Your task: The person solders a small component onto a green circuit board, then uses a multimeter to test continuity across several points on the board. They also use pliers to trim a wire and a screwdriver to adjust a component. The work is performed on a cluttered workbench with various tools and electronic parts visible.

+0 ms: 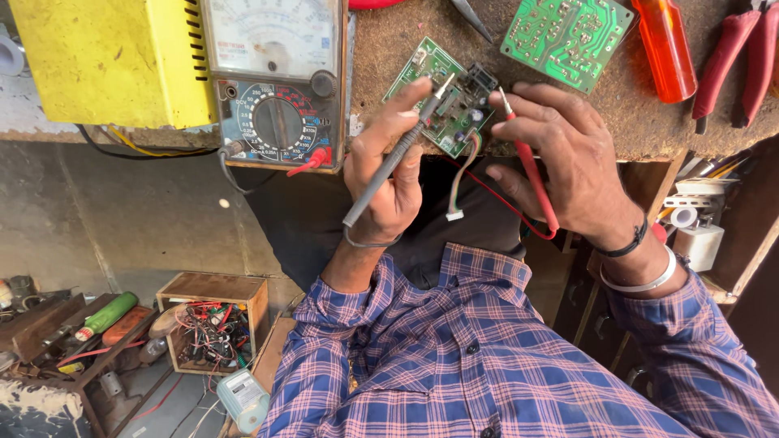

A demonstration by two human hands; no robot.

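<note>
My left hand (388,174) grips a grey-black meter probe (395,159), its metal tip touching a small green circuit board (442,93) at the bench edge. My right hand (564,158) holds a red probe (531,170), its tip resting on the same board's right side. A short wire bundle with a white plug (456,212) hangs from the board. Both probe leads run to an analog multimeter (276,81) standing to the left, with a dial selector and a needle scale.
A yellow metal box (105,61) stands left of the meter. On the brown bench lie a second green board (566,34), an orange-handled screwdriver (665,49) and red-handled pliers (742,53). A wooden box of wires (213,324) and tool clutter sit on the floor below.
</note>
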